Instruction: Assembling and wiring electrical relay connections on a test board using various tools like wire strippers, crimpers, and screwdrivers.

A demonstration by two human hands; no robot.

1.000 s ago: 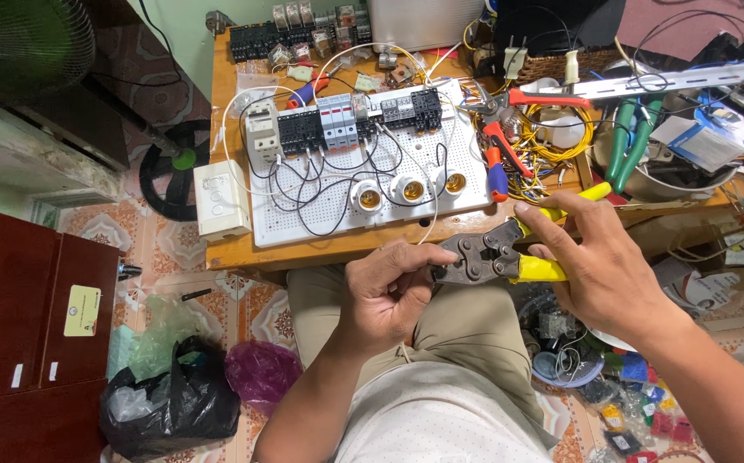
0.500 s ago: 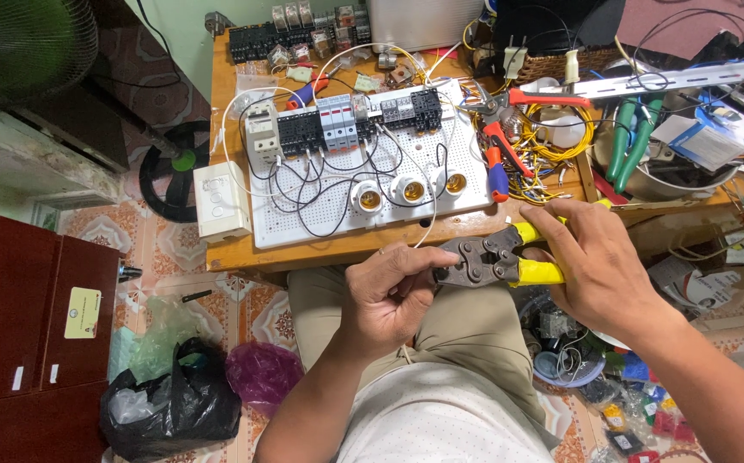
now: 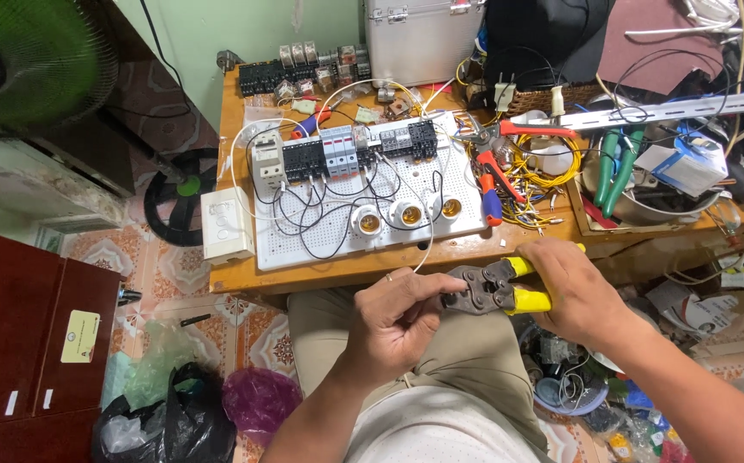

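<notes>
- Yellow-handled crimping pliers (image 3: 496,289) sit above the lap, just in front of the desk (image 3: 320,273) edge; the right hand (image 3: 573,287) is wrapped round the handles.
- The left hand (image 3: 397,313) pinches a thin white wire (image 3: 427,244) at the tool's nose, fingertips pressed together.
- On the white wiring board (image 3: 372,193), breakers and three lamp sockets (image 3: 406,214) already carry black leads.
- This wire end looks not yet crimped, by my judgement; its other end runs to the board.

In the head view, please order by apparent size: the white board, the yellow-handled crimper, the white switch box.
1. White board
2. Crimper, though it is nearer the camera, so this place is unsure
3. Switch box
</notes>
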